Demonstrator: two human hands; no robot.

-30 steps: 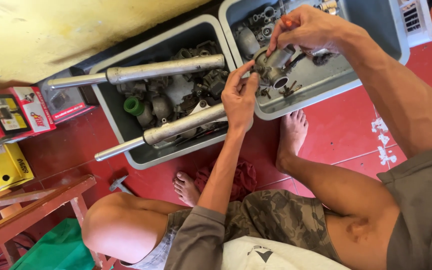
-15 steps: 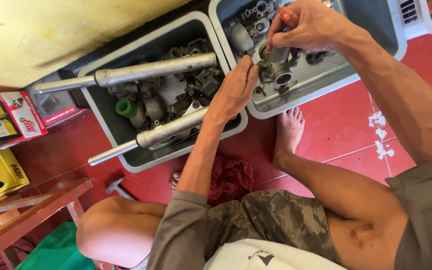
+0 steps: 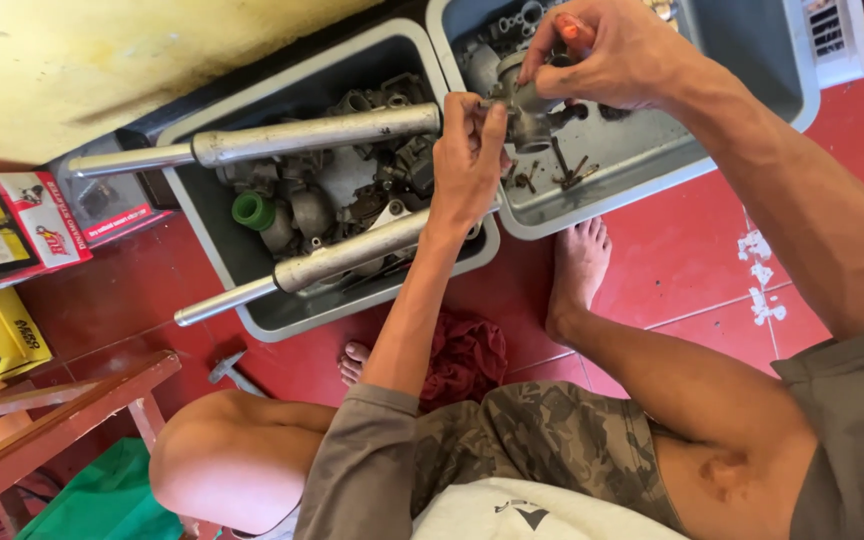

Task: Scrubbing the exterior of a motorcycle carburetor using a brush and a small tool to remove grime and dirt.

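A seated person's left hand [image 3: 467,160] pinches the near edge of a grey metal engine part [image 3: 530,108] with fingers closed, while the right hand [image 3: 617,50] curls tightly over its top, an orange-tipped tool [image 3: 574,28] tucked under the fingers. The part hangs between both hands above the right grey bin [image 3: 752,60], where loose bolts [image 3: 552,172] lie. Beside it, two steel tubes [image 3: 322,135] cross the left bin [image 3: 242,260] of parts, on a red tiled floor [image 3: 682,260] by a bare foot [image 3: 577,270].
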